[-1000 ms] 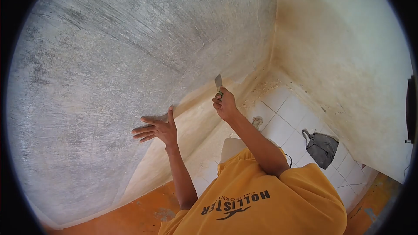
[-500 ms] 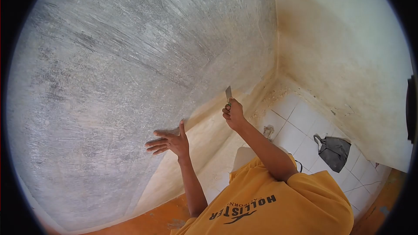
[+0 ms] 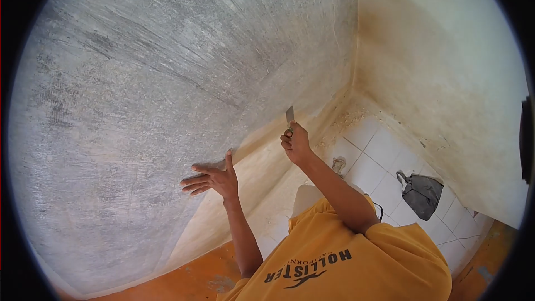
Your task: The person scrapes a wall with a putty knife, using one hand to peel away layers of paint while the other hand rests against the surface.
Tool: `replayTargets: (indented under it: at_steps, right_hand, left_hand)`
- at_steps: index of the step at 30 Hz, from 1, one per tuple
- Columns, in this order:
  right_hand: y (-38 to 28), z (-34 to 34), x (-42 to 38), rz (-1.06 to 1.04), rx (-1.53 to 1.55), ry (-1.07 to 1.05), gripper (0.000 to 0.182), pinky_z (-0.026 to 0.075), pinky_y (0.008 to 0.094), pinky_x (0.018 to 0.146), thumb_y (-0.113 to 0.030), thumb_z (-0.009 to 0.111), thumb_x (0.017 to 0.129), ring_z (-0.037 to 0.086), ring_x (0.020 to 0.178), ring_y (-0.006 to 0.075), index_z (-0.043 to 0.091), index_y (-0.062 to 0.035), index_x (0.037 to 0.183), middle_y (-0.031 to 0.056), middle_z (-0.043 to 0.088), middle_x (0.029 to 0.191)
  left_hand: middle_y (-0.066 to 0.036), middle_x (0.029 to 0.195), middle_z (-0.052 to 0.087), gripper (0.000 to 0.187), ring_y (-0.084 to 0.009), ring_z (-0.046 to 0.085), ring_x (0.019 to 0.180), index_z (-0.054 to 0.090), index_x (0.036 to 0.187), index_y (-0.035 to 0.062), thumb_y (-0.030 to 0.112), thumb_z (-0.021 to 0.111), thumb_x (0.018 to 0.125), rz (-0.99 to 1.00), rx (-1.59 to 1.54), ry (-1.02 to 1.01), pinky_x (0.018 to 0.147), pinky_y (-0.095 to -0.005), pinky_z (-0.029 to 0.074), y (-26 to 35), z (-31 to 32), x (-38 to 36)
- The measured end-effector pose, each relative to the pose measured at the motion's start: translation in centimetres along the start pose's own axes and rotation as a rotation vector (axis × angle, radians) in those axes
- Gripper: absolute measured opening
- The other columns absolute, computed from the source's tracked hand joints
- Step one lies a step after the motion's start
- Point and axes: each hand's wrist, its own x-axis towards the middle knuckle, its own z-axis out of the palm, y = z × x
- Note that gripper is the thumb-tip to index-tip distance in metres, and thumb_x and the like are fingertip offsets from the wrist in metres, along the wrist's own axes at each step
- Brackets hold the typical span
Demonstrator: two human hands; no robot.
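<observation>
My left hand (image 3: 216,180) rests with fingers spread on the grey, rough wall (image 3: 139,106), close to where the grey coat meets a cream strip (image 3: 223,212). Higher and to the right, my right hand (image 3: 296,142) is closed around the handle of a scraper (image 3: 290,114). Its flat metal blade points up at the wall, by the lower edge of the grey area. Whether the blade touches the wall cannot be told.
A stained cream wall (image 3: 434,78) meets the grey one at a corner on the right. A dark grey bag (image 3: 422,196) lies on white floor tiles (image 3: 384,150). Small debris lies along the wall base. Orange floor (image 3: 212,270) shows at the bottom.
The scraper and my right hand have shifted slightly up and left in view. The bag and my left hand also appear a little further left, as the view has moved slightly.
</observation>
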Motion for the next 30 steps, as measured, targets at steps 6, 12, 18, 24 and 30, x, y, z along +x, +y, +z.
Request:
replayTargets:
  at_steps: [6,12,18,24,30]
  right_hand:
    - [0.6,1.2,-1.8,0.044,-0.002,-0.039,0.012,0.021,0.0223,0.041,-0.022,0.045,0.108,0.028,0.053,0.0072,0.041,-0.0145,0.1,-0.0026,0.038,0.071]
    - [-0.1,0.5,-0.5,0.008,-0.039,0.063,0.019,0.021,0.0243,0.042,-0.023,0.043,0.109,0.028,0.052,0.0072,0.041,-0.0152,0.092,-0.0026,0.036,0.07]
    - [0.9,0.2,0.2,-0.077,-0.042,0.011,0.013,0.021,0.0231,0.04,-0.023,0.047,0.106,0.029,0.052,0.0073,0.04,-0.0157,0.098,-0.0022,0.04,0.071]
    - [0.9,1.0,-1.1,-0.005,-0.052,-0.025,0.015,0.021,0.0229,0.04,-0.023,0.047,0.107,0.029,0.052,0.0075,0.04,-0.0151,0.097,-0.0018,0.04,0.071]
    - [-0.1,0.6,-0.3,0.034,0.042,0.03,0.015,0.021,0.0229,0.04,-0.024,0.045,0.107,0.028,0.051,0.0078,0.04,-0.015,0.097,-0.0015,0.039,0.071]
  left_hand:
    - [-0.049,0.148,-0.032,0.137,-0.0722,-0.033,0.131,-0.022,0.159,0.0068,0.086,0.057,0.08,0.008,-0.003,-0.003,0.083,-0.0925,-0.008,0.2,-0.1,-0.5]
    - [-0.045,0.15,-0.035,0.137,-0.0717,-0.033,0.132,-0.022,0.159,0.0079,0.086,0.059,0.08,-0.012,-0.007,-0.003,0.084,-0.0936,-0.002,0.4,0.1,-0.1]
    - [-0.047,0.148,-0.035,0.138,-0.0722,-0.033,0.131,-0.024,0.159,0.0099,0.085,0.06,0.08,-0.02,-0.027,-0.03,0.086,-0.0925,-0.006,0.2,-0.4,-0.4]
    - [-0.046,0.149,-0.036,0.137,-0.0716,-0.034,0.132,-0.023,0.159,0.0107,0.084,0.06,0.08,-0.014,-0.038,-0.014,0.087,-0.0918,-0.008,0.1,-0.2,-0.1]
    - [-0.046,0.149,-0.035,0.138,-0.0714,-0.034,0.132,-0.023,0.16,0.0114,0.085,0.061,0.079,-0.01,-0.048,-0.005,0.087,-0.0916,-0.008,0.2,-0.2,-0.2]
